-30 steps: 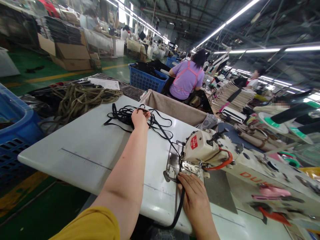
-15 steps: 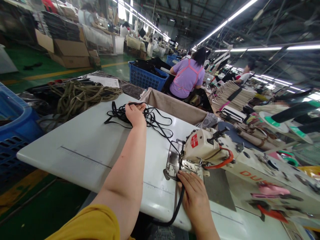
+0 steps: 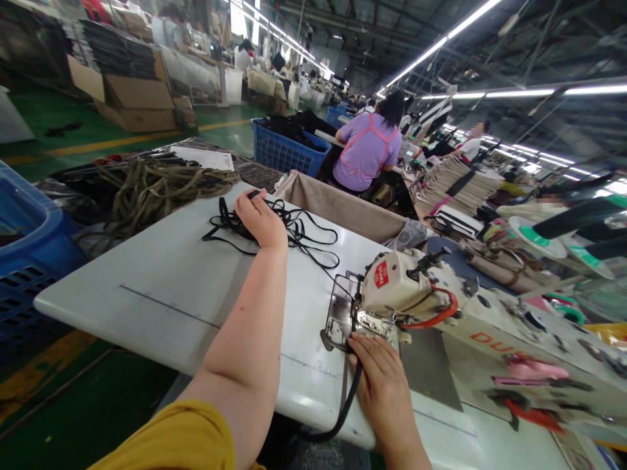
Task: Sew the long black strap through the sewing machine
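**Black strap [image 3: 230, 228] on a white sewing table [image 3: 122, 307]**
The left hand [image 3: 259, 220] is closed on a bunched loop of the strap at the table's far side. The right hand [image 3: 385, 385] is curled over the strap just beside the metal plate of a cream industrial sewing machine [image 3: 396, 287]; whether it grips cannot be told. The strap's near run drops past the table edge. Coiled olive webbing [image 3: 161, 189] is heaped beyond the table, far left.
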Tool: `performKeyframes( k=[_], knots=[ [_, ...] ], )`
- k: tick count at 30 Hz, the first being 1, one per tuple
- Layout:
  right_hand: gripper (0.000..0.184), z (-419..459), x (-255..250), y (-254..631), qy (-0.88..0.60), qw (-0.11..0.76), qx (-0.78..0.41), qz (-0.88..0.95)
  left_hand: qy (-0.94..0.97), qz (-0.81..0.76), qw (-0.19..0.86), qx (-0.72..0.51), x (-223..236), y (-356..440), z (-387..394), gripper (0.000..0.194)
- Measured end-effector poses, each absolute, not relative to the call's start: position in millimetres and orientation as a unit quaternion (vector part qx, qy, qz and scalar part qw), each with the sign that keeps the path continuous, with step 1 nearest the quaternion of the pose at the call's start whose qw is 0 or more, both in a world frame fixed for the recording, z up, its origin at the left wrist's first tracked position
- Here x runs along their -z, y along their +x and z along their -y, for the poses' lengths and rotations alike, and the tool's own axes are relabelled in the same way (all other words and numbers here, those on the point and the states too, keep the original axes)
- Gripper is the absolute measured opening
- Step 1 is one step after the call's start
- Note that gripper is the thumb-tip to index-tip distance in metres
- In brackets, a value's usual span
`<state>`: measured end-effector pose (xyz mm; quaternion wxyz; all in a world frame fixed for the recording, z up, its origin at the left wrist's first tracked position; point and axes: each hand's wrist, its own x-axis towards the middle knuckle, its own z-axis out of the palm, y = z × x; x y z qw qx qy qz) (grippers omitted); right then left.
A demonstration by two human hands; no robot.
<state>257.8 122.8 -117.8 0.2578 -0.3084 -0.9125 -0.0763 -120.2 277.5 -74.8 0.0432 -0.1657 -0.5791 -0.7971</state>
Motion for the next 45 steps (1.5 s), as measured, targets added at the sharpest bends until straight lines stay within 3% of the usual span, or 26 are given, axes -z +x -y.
performKeyframes(
  k=[8,13,16,18,22,24,29,34,41,45],
  knots=[
    [0.027,-123.7,120.5,258.5,-0.309,0.265,0.072,0.910,-0.157,0.674,0.093,0.716,60.0,-108.0,-271.3,0.022],
    [0.027,-123.7,119.3,257.9,-0.308,0.261,0.072,0.912,-0.133,0.708,0.053,0.691,58.7,-98.1,-272.3,0.063],
    [0.027,-123.5,119.2,258.2,-0.308,0.264,0.077,0.911,-0.122,0.730,0.037,0.672,54.8,-93.7,-269.3,0.072],
    [0.026,-123.4,119.4,258.8,-0.308,0.264,0.079,0.911,-0.124,0.746,0.027,0.654,51.9,-91.0,-267.0,0.069],
    [0.026,-123.4,119.6,259.3,-0.310,0.255,0.083,0.912,-0.190,0.785,-0.015,0.589,49.4,-82.0,-266.0,0.032],
    [0.026,-123.5,119.5,258.8,-0.311,0.254,0.084,0.912,-0.219,0.797,-0.022,0.562,49.2,-75.7,-266.7,0.023],
    [0.025,-123.4,119.3,257.1,-0.304,0.266,0.083,0.911,-0.311,0.794,0.038,0.520,49.6,-58.9,-269.2,0.037],
    [0.026,-123.5,119.9,257.9,-0.302,0.259,0.086,0.913,-0.581,0.718,-0.030,0.381,70.2,-30.6,-279.0,0.018],
    [0.024,-125.9,120.5,258.1,-0.304,0.263,0.079,0.912,-0.751,0.623,-0.071,0.204,113.4,11.1,-290.0,0.047],
    [0.025,-126.1,120.9,258.3,-0.302,0.263,0.077,0.913,-0.766,0.614,-0.064,0.179,117.2,14.0,-292.2,0.031]
  ],
)
